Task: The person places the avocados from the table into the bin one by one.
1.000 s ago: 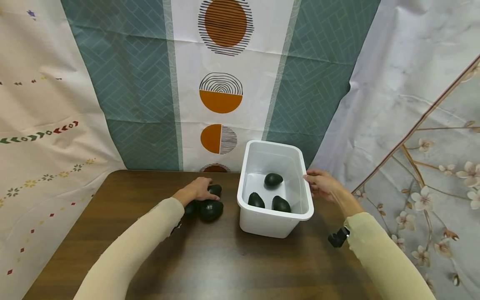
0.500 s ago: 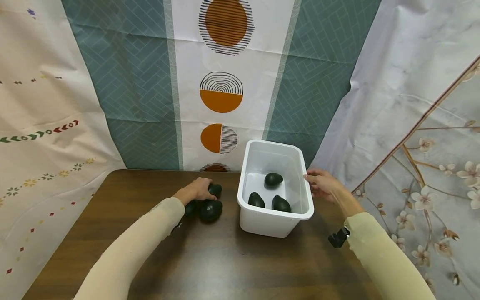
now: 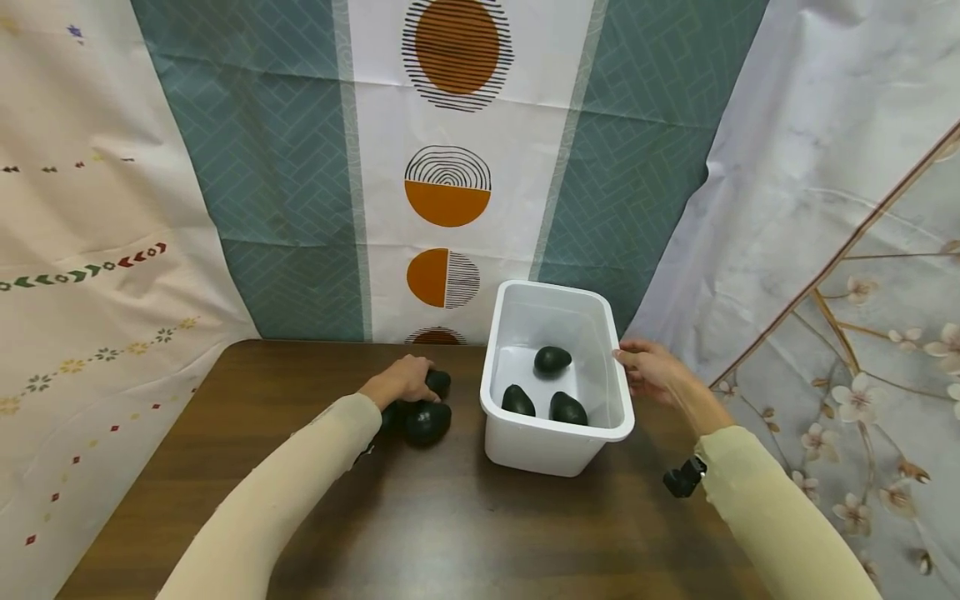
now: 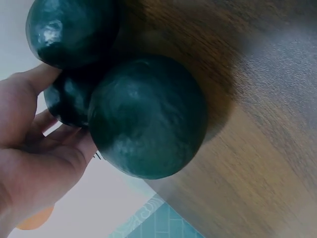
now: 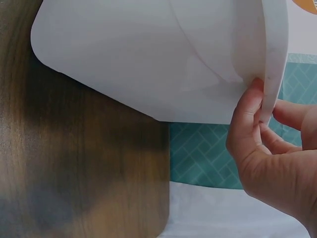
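Observation:
Three dark green avocados lie close together on the table, left of a white plastic bin [image 3: 543, 452]. My left hand [image 3: 405, 380] is over them, its thumb and fingers round the far avocado [image 3: 438, 382]. In the left wrist view that avocado [image 4: 69, 101] sits between thumb and fingers, partly hidden by the near avocado [image 4: 148, 116]; the left avocado [image 4: 72, 29] touches the thumb. My right hand [image 5: 272, 144] pinches the bin's right rim between thumb and fingers. Inside the bin lie three more avocados: one farther back [image 3: 552, 360], one front left [image 3: 517, 401], one front right [image 3: 567, 409].
The brown wooden table [image 3: 450, 533] ends at a patterned curtain [image 3: 285, 208] close behind the bin. Pale fabric hangs at the left and right. A small black device [image 3: 684, 477] is strapped to the right wrist.
The head view has shifted a little, so everything appears slightly farther right. My left fingers stay at the avocados and my right hand keeps its hold on the bin's rim.

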Demonstrator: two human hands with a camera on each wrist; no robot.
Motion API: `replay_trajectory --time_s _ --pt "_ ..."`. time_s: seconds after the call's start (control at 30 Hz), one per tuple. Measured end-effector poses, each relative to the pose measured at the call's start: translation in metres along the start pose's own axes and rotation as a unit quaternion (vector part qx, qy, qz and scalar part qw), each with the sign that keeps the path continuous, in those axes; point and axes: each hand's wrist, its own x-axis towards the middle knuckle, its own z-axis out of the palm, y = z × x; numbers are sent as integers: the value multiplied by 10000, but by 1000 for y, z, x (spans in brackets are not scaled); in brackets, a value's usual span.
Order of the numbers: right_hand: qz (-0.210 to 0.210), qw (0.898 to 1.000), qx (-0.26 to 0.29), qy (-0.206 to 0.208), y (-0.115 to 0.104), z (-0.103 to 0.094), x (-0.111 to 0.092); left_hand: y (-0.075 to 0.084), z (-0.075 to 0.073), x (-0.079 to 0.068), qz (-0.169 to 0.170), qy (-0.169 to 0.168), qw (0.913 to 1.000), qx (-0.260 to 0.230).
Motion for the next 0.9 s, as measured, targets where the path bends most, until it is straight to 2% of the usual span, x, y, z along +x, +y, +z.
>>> replay_trajectory --time_s 0.17,0.4,0.63,0.9 --pt "-48 10000 -74 21 -2 -1 0 1 -1 3 -45 -4 10000 40" --pt "-86 9999 -79 28 -1 0 -3 -4 4 10 -243 -84 9993 -266" --pt "-180 9998 -62 -18 -1 1 -5 -4 1 4 -309 -156 9983 -461" --pt "-93 10000 20 -25 -1 2 -5 0 -2 -7 -164 -160 9989 -416"
